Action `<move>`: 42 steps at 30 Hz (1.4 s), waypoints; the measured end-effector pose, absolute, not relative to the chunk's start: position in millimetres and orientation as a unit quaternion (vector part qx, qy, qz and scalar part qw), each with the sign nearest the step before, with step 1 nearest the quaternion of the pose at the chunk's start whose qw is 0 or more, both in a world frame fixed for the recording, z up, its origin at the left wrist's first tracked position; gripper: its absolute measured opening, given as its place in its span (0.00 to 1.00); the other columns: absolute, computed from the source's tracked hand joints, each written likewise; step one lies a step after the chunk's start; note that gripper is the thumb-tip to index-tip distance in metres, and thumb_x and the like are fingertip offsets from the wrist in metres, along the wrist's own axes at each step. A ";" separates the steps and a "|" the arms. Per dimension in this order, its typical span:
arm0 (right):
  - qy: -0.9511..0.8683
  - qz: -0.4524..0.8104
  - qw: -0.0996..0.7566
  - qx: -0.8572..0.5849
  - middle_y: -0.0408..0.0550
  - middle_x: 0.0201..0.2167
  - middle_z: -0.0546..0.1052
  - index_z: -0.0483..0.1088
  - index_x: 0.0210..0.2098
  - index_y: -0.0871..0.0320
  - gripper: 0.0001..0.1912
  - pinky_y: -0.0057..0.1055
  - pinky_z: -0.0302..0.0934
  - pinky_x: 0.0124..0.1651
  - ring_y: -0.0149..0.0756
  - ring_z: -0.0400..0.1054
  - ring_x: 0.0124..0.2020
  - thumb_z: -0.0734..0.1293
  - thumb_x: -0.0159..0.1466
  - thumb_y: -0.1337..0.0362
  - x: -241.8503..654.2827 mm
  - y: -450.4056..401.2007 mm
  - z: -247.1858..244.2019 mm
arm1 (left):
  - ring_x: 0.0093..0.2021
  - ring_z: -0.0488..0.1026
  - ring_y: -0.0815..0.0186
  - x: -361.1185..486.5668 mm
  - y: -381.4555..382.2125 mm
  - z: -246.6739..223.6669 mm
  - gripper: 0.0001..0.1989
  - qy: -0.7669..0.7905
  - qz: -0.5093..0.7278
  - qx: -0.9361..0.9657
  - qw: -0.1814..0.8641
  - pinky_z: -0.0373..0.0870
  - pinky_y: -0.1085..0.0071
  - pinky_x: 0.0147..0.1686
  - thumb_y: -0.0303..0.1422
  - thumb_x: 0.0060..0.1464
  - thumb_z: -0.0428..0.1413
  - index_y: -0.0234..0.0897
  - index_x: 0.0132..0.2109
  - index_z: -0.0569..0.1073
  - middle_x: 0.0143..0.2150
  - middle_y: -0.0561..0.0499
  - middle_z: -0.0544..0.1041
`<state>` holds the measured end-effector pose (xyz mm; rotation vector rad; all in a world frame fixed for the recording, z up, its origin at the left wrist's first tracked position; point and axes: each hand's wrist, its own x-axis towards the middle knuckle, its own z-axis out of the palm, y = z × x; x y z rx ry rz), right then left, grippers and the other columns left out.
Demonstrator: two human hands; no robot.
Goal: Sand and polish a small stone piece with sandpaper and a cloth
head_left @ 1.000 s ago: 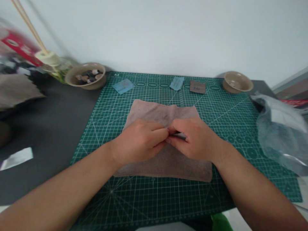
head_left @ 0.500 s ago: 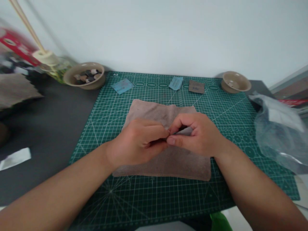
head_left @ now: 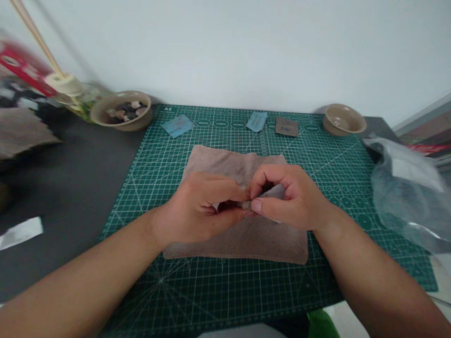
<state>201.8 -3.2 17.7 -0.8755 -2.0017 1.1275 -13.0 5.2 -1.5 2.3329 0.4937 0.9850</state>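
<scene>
My left hand [head_left: 197,206] and my right hand [head_left: 289,197] meet above a folded brownish-pink towel [head_left: 246,241]. Between the fingers of my right hand shows a small grey piece [head_left: 272,191], probably a flat pebble or folded abrasive paper; the fingers hide most of it, so I cannot tell which. My left fingertips pinch its near end, close to my right thumb. The towel lies on a green cutting mat [head_left: 218,291], and neither hand appears to press on it.
A tan bowl of pebbles [head_left: 141,123] stands at the mat's back left, and a tan bowl [head_left: 343,119] at its back right. Blue paper scraps [head_left: 178,126] and brown abrasive paper [head_left: 286,126] lie along the back. A crumpled plastic bag [head_left: 401,188] lies to the right.
The grey piece shows more between my fingers, and my hands have drawn slightly apart and moved toward me. The view has drifted slightly.
</scene>
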 end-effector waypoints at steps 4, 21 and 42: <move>-0.755 0.455 0.334 -0.335 0.36 0.24 0.74 0.72 0.29 0.60 0.03 0.22 0.58 0.29 0.23 0.64 0.23 0.69 0.55 0.73 202.2 -4.5 18.6 | 0.22 0.70 0.73 -13.7 5.1 -1.6 0.04 0.173 0.382 0.862 0.284 0.63 0.75 0.22 0.29 0.58 0.63 0.36 0.40 0.75 0.28 0.52 0.78; -0.813 0.377 0.274 -0.349 0.41 0.29 0.78 0.73 0.34 0.60 0.05 0.25 0.61 0.33 0.29 0.72 0.31 0.72 0.62 0.64 202.6 -1.3 8.0 | 0.24 0.67 0.72 -15.9 7.3 -3.3 0.06 0.186 0.288 0.919 0.196 0.57 0.73 0.23 0.24 0.61 0.56 0.34 0.34 0.72 0.25 0.55 0.71; -0.802 0.372 0.257 -0.390 0.43 0.30 0.79 0.73 0.34 0.59 0.04 0.28 0.60 0.34 0.33 0.72 0.32 0.72 0.62 0.65 198.2 -4.1 7.7 | 0.25 0.71 0.71 -14.4 5.6 -7.2 0.06 0.215 0.275 0.922 0.168 0.62 0.73 0.24 0.26 0.63 0.54 0.35 0.35 0.73 0.27 0.53 0.75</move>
